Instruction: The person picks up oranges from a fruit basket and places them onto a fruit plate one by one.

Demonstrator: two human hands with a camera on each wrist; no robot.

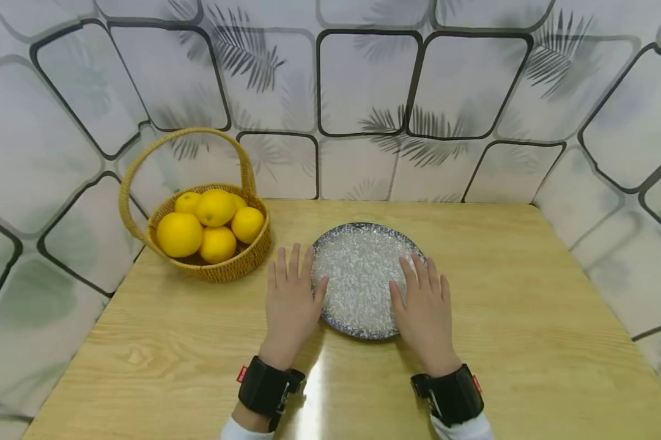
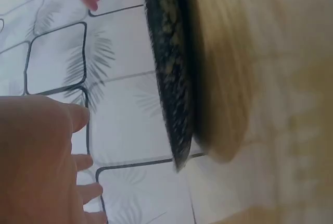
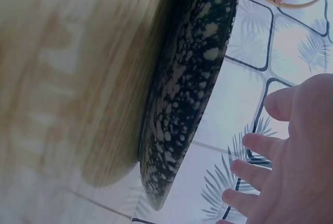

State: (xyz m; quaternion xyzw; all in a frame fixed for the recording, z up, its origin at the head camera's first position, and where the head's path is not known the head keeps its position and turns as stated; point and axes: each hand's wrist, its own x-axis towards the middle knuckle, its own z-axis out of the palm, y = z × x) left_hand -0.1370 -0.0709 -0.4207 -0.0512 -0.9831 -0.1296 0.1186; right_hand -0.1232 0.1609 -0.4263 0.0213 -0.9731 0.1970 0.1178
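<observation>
A round speckled grey plate [image 1: 358, 281] with a dark rim lies on the wooden table in the head view. My left hand [image 1: 291, 299], fingers spread and straight, hovers by the plate's left edge. Over its right edge is my right hand [image 1: 425, 305], also with straight fingers. In the left wrist view a gap shows between the left hand [image 2: 41, 166] and the plate's dark side [image 2: 169, 73]. The right wrist view likewise shows the right hand [image 3: 291, 156] apart from the plate's dark, white-flecked side [image 3: 182, 94]. Neither hand holds anything.
A wicker basket [image 1: 236, 269] with a tall arched handle stands at the back left of the table [image 1: 528, 318], close to the left hand. It holds several yellow lemons [image 1: 180, 234]. Patterned cloth [image 1: 363, 85] rises behind the table and along its sides.
</observation>
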